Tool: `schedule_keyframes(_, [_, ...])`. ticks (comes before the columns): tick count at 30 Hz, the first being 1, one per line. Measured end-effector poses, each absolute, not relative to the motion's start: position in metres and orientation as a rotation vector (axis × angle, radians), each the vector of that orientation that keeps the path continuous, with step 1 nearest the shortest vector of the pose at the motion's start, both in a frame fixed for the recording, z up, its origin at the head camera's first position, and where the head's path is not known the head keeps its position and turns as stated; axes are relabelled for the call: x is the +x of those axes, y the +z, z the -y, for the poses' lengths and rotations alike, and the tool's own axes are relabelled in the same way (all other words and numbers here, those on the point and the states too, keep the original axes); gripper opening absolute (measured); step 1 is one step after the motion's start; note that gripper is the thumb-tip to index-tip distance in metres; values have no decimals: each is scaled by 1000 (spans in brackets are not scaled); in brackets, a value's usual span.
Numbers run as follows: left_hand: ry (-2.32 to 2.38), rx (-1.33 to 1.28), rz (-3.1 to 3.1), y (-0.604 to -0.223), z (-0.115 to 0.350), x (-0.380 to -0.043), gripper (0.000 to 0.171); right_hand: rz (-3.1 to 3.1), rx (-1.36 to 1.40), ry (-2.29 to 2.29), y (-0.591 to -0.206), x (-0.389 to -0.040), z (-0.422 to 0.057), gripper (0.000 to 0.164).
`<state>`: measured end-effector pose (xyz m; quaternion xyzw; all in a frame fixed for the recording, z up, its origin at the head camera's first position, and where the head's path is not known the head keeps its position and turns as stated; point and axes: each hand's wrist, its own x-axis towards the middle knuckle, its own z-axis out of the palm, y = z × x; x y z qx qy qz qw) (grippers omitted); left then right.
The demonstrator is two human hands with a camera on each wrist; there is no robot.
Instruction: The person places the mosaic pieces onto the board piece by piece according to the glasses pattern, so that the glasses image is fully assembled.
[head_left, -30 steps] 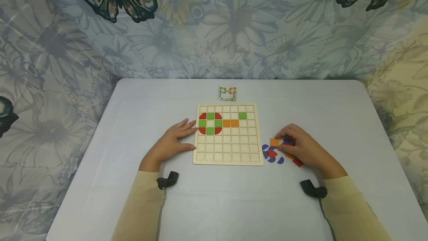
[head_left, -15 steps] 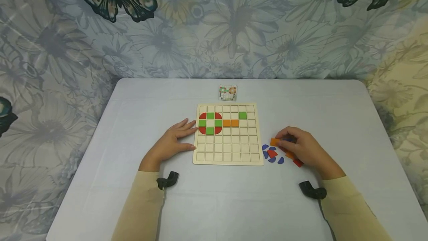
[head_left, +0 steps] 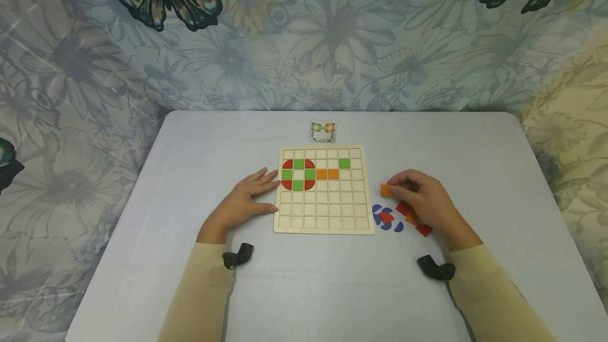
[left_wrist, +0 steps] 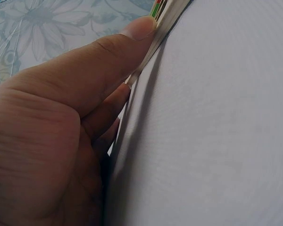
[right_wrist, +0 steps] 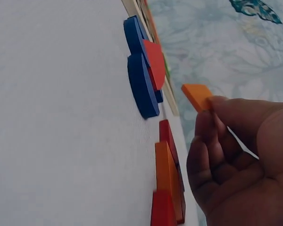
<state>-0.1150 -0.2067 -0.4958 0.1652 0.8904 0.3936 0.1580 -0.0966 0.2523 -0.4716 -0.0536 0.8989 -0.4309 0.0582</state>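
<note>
My right hand (head_left: 420, 197) pinches an orange square tile (right_wrist: 196, 96) between thumb and fingertips, just right of the board and raised off the table in the right wrist view. Straight fingers of my left hand (head_left: 242, 199) touch the left edge of the wooden grid board (head_left: 323, 224), thumb tip (left_wrist: 141, 28) at its rim. On the board, green squares and red rounded corner pieces (head_left: 310, 164) form a ring at the upper left. Two orange squares (head_left: 328, 174) sit to the right of the ring, and a lone green square (head_left: 344, 163) lies near the upper right.
Blue curved pieces (right_wrist: 141, 87) and a red piece (head_left: 386, 217) lie beside the board's lower right edge. Below my right hand are red tiles (head_left: 424, 230) and an orange one (head_left: 411, 218). A small pattern card (head_left: 323, 131) lies behind the board.
My right hand has picked the orange square tile up from the loose pieces and moved slightly up and left with it. The left hand stays at the board's edge.
</note>
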Motion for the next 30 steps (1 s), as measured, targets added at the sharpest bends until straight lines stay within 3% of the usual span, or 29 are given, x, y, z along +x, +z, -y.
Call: schedule_keyframes(30, [1148,466,-2528,-497,208,-115,75,-2648,-130,-1252,-475,-149,-195,15])
